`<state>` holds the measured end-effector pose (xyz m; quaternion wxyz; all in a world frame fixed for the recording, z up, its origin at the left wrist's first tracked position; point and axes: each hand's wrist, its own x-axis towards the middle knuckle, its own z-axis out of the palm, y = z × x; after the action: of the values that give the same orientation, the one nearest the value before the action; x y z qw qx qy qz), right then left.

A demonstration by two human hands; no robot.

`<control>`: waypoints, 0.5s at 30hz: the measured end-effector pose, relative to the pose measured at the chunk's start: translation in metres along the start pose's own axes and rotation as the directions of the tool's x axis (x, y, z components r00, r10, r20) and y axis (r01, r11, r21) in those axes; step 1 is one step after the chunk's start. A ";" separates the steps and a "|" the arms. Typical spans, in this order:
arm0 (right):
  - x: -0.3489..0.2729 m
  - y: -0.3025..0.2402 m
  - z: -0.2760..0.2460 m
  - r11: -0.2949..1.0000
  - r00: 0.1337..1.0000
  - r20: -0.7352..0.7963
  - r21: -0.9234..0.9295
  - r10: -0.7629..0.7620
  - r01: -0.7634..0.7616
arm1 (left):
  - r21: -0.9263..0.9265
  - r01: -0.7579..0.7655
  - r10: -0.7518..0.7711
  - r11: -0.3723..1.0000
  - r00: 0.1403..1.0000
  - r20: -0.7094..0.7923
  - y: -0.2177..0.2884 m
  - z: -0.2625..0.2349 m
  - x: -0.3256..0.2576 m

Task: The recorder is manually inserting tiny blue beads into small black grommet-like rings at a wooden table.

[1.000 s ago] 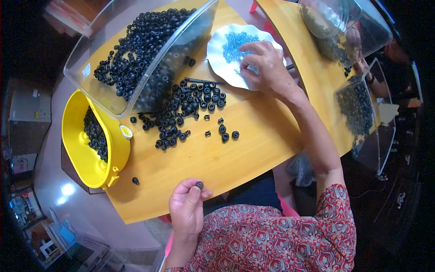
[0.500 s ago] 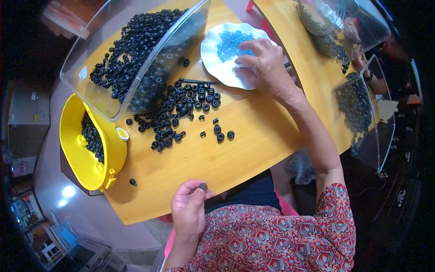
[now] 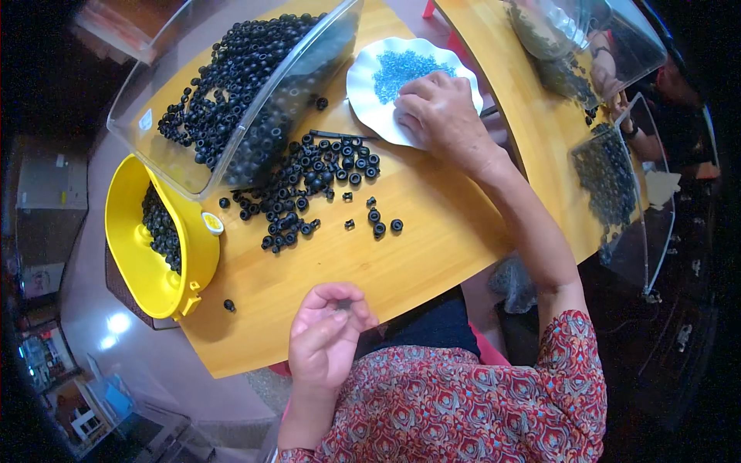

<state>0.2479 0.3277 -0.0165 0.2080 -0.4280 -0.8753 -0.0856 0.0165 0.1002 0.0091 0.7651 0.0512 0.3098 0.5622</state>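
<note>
Near the table's edge, the left hand (image 3: pixel 328 339) pinched what seemed a black ring (image 3: pixel 342 305), best kept steady while the right hand's (image 3: pixel 440 116) fingertips picked blue beads (image 3: pixel 401 71) from the white plate (image 3: pixel 363 92).

Bright, even light falls on the light wooden table (image 3: pixel 432 255), with soft shadows. A glare spot shines on the glossy floor (image 3: pixel 117 322). Fisheye bending curves the edges, and the corners go dark.

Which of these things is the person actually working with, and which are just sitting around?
In use:
left hand, fingers pinching a small black ring
right hand on the white plate of blue bits
loose black rings

Lying about:
clear bin
yellow tub
far clear containers
</note>
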 end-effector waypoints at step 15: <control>0.002 -0.013 -0.017 0.920 0.992 -0.109 0.393 0.057 -0.010 | 0.318 -0.105 0.159 0.942 0.976 -0.147 -0.001 0.017 -0.002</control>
<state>0.2416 0.3147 0.0003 0.3424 -0.3869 -0.8534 0.0694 0.0256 0.1024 0.0232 0.6788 0.1422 0.4540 0.5594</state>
